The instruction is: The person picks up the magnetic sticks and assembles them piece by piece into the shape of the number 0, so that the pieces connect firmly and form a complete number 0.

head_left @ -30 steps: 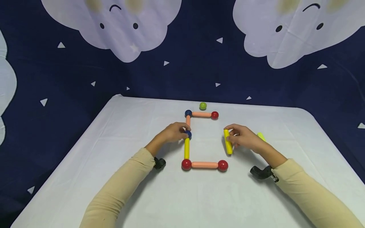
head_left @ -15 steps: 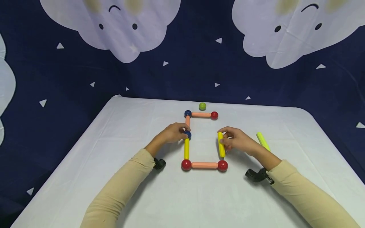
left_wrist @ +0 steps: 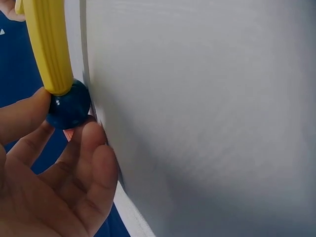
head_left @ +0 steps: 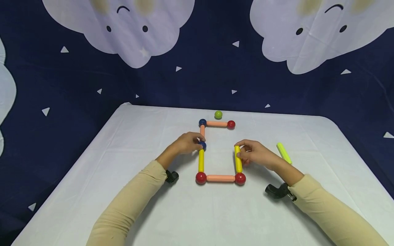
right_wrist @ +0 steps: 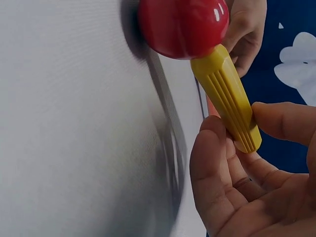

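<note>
My left hand [head_left: 188, 142] pinches a blue ball [left_wrist: 71, 106] that joins a yellow rod [head_left: 201, 161] to a pink rod [head_left: 202, 130]. With the thumb and fingers of my right hand [head_left: 256, 153] I hold another yellow rod [right_wrist: 228, 101]; its near end touches the right red ball [head_left: 240, 178], while its far end is free. A pink rod [head_left: 220, 178] links that ball to the left red ball [head_left: 201, 178]. Farther back, a second blue ball [head_left: 202, 123], a pink rod [head_left: 217, 124] and a red ball [head_left: 231, 124] form the upper arm.
A loose green ball [head_left: 218, 114] lies behind the upper arm. To the right of my right hand lies a yellow-green rod [head_left: 284, 153]. The white table [head_left: 172, 215] ends at a dark blue cloud-patterned cloth [head_left: 209, 78].
My right hand has moved left and toward me with the yellow rod, whose near end now meets the right red ball. My left hand has stayed on the blue ball.
</note>
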